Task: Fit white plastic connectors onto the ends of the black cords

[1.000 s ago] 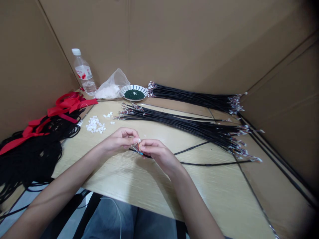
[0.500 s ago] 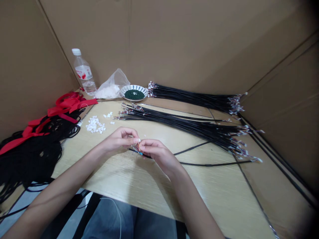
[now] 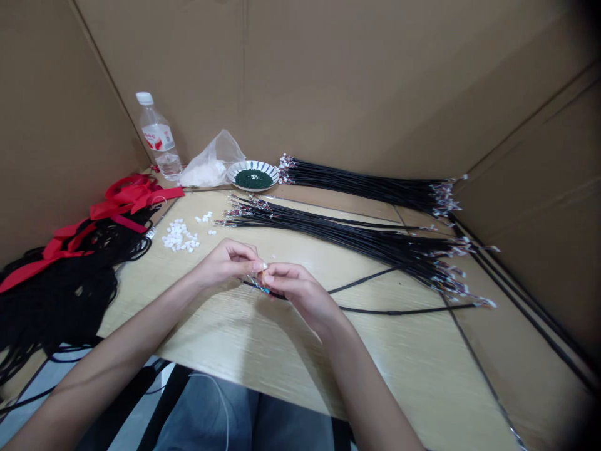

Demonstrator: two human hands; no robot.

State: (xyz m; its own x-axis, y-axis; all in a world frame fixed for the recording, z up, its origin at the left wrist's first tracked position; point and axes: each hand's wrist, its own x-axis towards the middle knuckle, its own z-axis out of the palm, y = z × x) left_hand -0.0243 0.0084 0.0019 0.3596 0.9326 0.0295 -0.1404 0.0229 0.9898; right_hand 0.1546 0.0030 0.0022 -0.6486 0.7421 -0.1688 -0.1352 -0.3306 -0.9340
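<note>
My left hand [image 3: 229, 262] pinches a small white connector [image 3: 263, 266] between thumb and forefinger; the fingertips partly cover it. Fingertip to fingertip with it, my right hand [image 3: 297, 287] pinches a thin orange wire [image 3: 261, 276] at the connector. The wire belongs to a black cable [image 3: 404, 311] that passes under my right hand and runs right across the table. Other fine wires, whitish and blue, fan out from the cable's end below my fingers. How far the orange wire sits in the connector is too small to tell.
Loose white connectors [image 3: 181, 236] lie left of my hands. Behind are bundles of black cables [image 3: 347, 228], a plate [image 3: 276, 178] of dark green bits, a plastic bag [image 3: 211, 163] and a bottle [image 3: 159, 138]. Black cords with red ribbon [image 3: 126, 194] lie left. Cardboard walls surround the table.
Both hands stay in almost the same place, with a very slight shift of the fingertips and the white connector to the right. The grips are the same.
</note>
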